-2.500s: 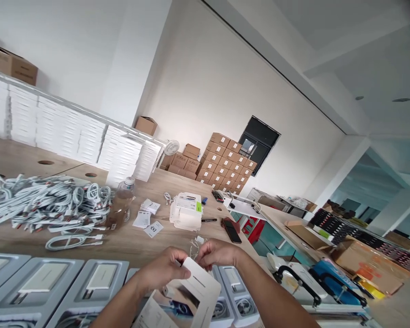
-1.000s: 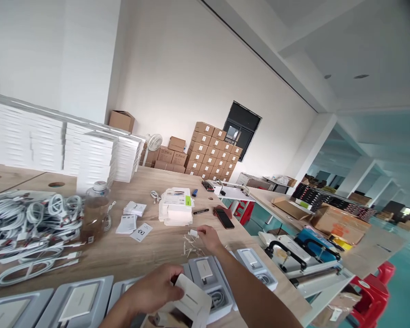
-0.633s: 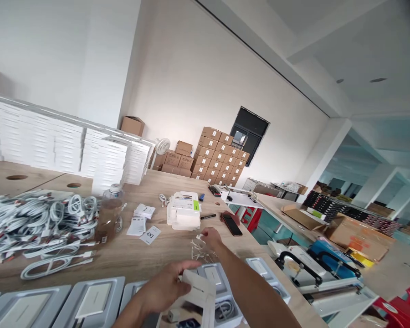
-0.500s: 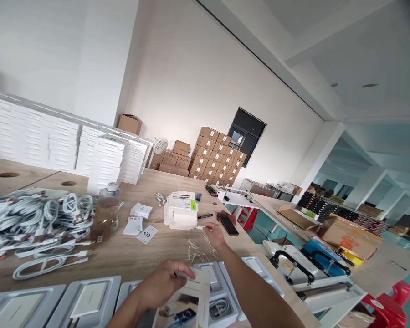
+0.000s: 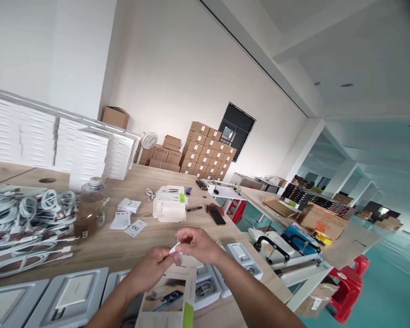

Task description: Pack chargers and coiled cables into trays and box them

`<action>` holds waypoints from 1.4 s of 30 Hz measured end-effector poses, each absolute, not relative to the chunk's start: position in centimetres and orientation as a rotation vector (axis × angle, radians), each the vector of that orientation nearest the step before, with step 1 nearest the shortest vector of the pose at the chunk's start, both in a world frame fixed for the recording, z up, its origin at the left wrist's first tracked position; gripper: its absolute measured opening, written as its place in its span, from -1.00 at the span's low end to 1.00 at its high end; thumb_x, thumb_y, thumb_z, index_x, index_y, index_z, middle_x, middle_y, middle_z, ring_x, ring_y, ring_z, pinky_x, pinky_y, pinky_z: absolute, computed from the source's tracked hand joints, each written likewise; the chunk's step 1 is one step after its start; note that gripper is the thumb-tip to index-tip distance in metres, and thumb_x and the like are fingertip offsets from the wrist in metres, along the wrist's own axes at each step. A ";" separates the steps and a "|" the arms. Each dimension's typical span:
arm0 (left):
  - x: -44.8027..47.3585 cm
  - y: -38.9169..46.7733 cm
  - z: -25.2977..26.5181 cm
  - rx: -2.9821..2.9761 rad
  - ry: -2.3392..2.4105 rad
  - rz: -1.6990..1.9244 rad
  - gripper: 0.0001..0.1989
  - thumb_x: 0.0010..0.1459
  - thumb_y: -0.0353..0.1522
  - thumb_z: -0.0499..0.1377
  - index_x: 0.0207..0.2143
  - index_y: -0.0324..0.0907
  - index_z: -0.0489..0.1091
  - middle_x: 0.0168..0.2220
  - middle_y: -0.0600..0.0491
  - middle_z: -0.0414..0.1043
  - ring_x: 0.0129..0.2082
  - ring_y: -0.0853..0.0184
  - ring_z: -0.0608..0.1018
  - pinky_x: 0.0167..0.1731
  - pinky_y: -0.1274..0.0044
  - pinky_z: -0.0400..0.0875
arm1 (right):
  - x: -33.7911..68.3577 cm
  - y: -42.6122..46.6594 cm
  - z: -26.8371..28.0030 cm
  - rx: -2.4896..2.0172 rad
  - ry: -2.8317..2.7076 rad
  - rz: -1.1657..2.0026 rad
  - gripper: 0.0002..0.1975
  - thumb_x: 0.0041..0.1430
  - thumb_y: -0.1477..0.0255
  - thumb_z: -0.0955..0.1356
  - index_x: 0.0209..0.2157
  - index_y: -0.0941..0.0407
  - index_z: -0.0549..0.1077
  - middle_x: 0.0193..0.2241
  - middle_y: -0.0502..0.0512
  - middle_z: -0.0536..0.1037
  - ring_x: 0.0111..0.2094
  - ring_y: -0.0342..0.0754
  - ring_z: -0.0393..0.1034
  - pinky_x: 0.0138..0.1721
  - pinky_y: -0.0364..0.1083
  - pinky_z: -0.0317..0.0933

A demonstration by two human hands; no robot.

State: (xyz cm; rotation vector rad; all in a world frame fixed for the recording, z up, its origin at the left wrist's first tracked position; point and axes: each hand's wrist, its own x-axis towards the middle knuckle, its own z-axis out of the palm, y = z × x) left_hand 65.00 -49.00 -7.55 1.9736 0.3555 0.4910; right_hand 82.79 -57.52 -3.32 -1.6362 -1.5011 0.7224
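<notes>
Printed carton [image 5: 164, 298] now has the right hand [image 5: 198, 246] back near its top.

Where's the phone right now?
In the head view, the phone lies near the right edge of the table, just right of the pen and beyond the right hand.

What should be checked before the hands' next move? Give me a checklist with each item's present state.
1. Left hand and right hand together at the upper end of the printed carton: ok.
2. White piece between the hands identifiable: cannot tell; it is partly covered.
3. Bottle upright and capped: ok.
4. Phone apart from both hands: ok.
5. Cable heap untangled: not ok; loops overlap.
</notes>
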 end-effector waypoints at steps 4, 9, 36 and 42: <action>65.2 -48.9 -7.7 2.000 0.406 0.548 -0.52 0.23 -0.05 -0.05 -0.38 -0.17 0.50 -0.53 0.16 0.23 -0.48 0.33 0.30 -0.42 0.54 0.13 | 83.5 -57.9 -3.5 -1.635 -1.437 0.750 -0.73 0.08 0.20 0.40 -0.38 0.13 0.57 -0.59 -0.04 0.44 -0.58 -0.19 0.23 -0.52 -0.18 0.08; 65.0 -48.9 -7.6 2.062 0.382 0.526 -0.55 0.24 -0.08 -0.05 -0.60 -0.14 0.24 -0.58 0.19 0.03 -0.54 0.36 0.20 -0.50 0.53 0.04 | 83.2 -58.6 -3.2 -1.604 -1.490 0.884 -0.81 0.02 0.28 0.44 -0.44 0.12 0.57 -0.61 -0.07 0.44 -0.57 -0.17 0.30 -0.49 -0.17 0.12; 66.3 -49.6 -8.7 2.364 0.508 0.734 -0.53 0.34 -0.22 -0.14 -0.54 -0.15 0.37 -0.52 0.01 0.44 -0.49 0.27 0.46 -0.41 0.46 0.16 | 81.6 -55.9 -7.5 -1.356 -0.766 1.064 -0.83 -0.16 0.41 0.43 -0.46 0.16 0.43 -0.61 -0.04 0.52 -0.65 -0.18 0.36 -0.60 -0.19 0.20; 66.4 -49.7 -8.5 2.387 0.519 0.733 -0.54 0.34 -0.23 -0.14 -0.51 -0.15 0.40 -0.48 -0.02 0.48 -0.46 0.26 0.49 -0.39 0.46 0.18 | 81.2 -55.7 -7.8 -1.313 -0.710 1.050 -0.82 -0.22 0.44 0.43 -0.48 0.15 0.42 -0.67 -0.08 0.48 -0.68 -0.21 0.32 -0.62 -0.22 0.14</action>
